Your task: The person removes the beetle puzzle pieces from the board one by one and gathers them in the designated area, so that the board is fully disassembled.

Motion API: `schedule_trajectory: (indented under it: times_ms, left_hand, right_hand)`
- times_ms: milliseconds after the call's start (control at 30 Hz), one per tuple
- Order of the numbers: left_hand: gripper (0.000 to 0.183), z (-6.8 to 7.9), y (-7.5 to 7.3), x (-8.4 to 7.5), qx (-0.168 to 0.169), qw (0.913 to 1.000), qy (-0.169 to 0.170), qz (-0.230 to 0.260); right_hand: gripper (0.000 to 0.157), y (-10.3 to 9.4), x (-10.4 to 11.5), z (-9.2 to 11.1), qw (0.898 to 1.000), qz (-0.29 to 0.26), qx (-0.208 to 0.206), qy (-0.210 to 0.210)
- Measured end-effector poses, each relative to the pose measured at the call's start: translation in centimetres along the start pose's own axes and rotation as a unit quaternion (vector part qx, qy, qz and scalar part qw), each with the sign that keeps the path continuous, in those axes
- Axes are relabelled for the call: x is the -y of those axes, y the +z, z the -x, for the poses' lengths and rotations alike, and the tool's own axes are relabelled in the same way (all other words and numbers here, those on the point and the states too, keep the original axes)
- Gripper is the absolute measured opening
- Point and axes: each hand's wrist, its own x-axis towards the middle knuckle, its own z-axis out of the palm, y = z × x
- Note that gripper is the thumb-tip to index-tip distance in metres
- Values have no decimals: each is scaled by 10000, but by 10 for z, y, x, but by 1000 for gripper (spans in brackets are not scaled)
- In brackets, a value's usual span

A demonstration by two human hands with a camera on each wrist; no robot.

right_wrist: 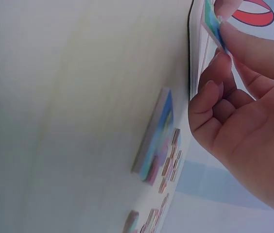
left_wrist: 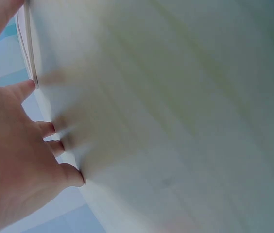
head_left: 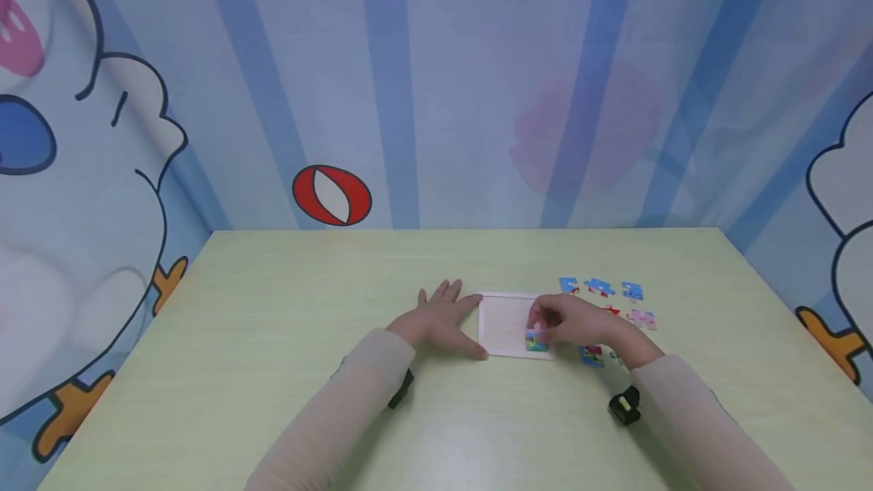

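Note:
A shallow white puzzle tray (head_left: 503, 324) lies on the table between the hands. My left hand (head_left: 443, 323) is spread out flat beside it, with thumb and index fingertips at the tray's left edge. In the left wrist view the fingertips (left_wrist: 76, 175) of that hand touch the tabletop. My right hand (head_left: 569, 320) pinches a jigsaw puzzle piece (head_left: 536, 340) over the tray's lower right corner. The right wrist view shows this piece (right_wrist: 214, 25), blue and green, tilted between thumb and fingers; the other fingers curl inward.
Several loose puzzle pieces (head_left: 632, 291) lie right of the tray, partly hidden behind the right hand. One piece (head_left: 592, 356) sits nearest the right wrist. A pale wooden table (head_left: 273, 370) meets a striped blue backdrop (head_left: 464, 97) at its far edge.

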Motion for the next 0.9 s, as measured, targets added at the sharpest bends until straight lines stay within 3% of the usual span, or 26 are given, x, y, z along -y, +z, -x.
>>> schedule_trajectory:
  times_ms: [200, 500, 667, 900]
  left_hand:
    - [96, 0, 1, 1, -3, 10000, 19, -29]
    - [97, -1, 1, 1, 16, 10000, 45, -52]
    - [98, 1, 0, 1, 6, 10000, 79, -51]
    - [98, 2, -1, 0, -18, 10000, 96, 1]
  right_hand:
    - [11, -1, 0, 2, 10000, -25, 28, 40]
    - [8, -9, -2, 9, 9993, 188, 6, -332]
    - [7, -18, -7, 20, 9988, 154, 0, -472]
    - [13, -37, -15, 45, 9994, -131, 124, -306]
